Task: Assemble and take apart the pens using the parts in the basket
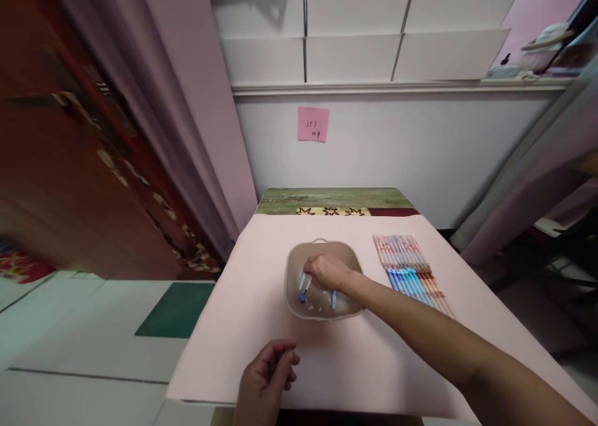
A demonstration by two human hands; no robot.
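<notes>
My right hand (326, 271) reaches into a beige basket (290, 289) on the pink-covered table, its fingers closed around a white pen (308, 283). Beside that pen lies another pale pen, with a small blue piece (303, 298) near its lower end. A blue-and-white pen (333, 299) and several small white bits rest on the basket's bottom. My left hand (271, 370) hovers over the table's near edge, fingers loosely curled with nothing visible in them. Right of the basket, several pens lie in two rows: reddish-white ones (400, 251) behind, blue ones (409, 286) and brown ones (432, 289) in front.
The pink table cover (252, 270) leaves a green patterned strip (284, 198) showing at the back. A pink note (313, 124) is stuck to the white wall behind. Purple curtains (187, 102) hang at the left, and a green mat (175, 309) lies on the floor.
</notes>
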